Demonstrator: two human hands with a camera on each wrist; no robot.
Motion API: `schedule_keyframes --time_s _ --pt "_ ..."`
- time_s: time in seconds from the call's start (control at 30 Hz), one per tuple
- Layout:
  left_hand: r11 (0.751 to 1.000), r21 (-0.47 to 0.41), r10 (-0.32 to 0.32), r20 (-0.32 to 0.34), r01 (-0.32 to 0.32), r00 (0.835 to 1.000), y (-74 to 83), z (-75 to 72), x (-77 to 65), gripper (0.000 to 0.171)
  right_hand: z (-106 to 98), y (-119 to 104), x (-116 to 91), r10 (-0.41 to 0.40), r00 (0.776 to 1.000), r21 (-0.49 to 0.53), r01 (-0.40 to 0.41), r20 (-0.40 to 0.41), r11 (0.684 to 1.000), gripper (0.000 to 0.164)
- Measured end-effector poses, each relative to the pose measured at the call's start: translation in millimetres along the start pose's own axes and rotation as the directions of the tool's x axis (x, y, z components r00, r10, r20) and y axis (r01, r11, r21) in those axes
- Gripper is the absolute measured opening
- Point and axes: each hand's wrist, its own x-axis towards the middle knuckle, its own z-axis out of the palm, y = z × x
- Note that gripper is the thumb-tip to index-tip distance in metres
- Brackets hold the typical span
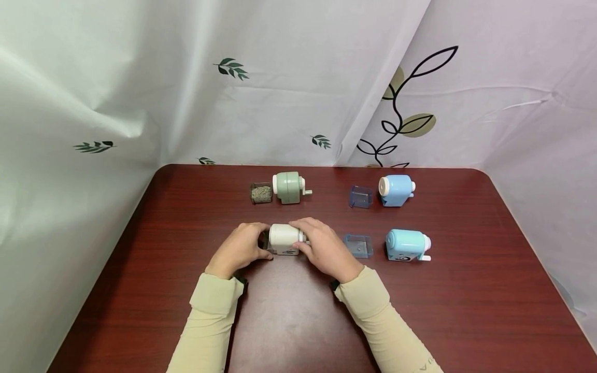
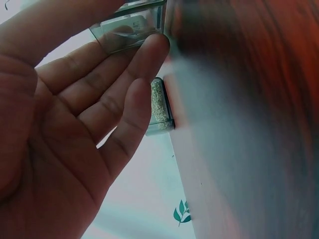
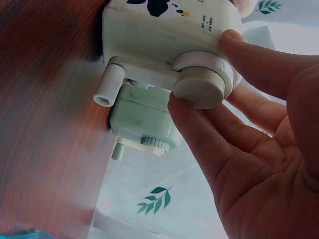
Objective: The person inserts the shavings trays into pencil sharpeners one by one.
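Note:
A white crank pencil sharpener [image 1: 283, 238] with a panda print stands upright on the table in front of me. My right hand [image 1: 326, 247] grips it from the right, thumb and fingers around its crank end; the white crank handle [image 3: 109, 85] shows in the right wrist view. At the sharpener's left side, my left hand [image 1: 240, 249] holds a clear shavings drawer [image 2: 130, 31] between thumb and fingers. The head view mostly hides this drawer behind the hand, and I cannot tell whether it is partly inside the sharpener.
Behind stand a green sharpener [image 1: 287, 187] and its drawer full of shavings [image 1: 261, 194]. To the right are a blue sharpener [image 1: 395, 190], a turquoise sharpener [image 1: 404, 245] and two detached blue drawers [image 1: 361, 197]. A white curtain hangs behind the table [image 1: 466, 290].

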Motion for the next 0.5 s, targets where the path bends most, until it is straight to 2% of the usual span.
schedule_keyframes --time_s 0.23,0.5 --pt "1.0 -0.005 0.011 -0.006 -0.011 1.0 -0.6 0.6 0.5 0.061 -0.2 -0.5 -0.2 0.0 1.0 0.008 0.0 -0.001 1.0 0.044" --pt "0.999 0.004 0.032 -0.017 -0.032 0.999 0.7 2.3 1.2 0.053 -0.2 -1.9 -0.1 0.012 1.0 0.013 -0.012 -0.003 1.0 0.044"
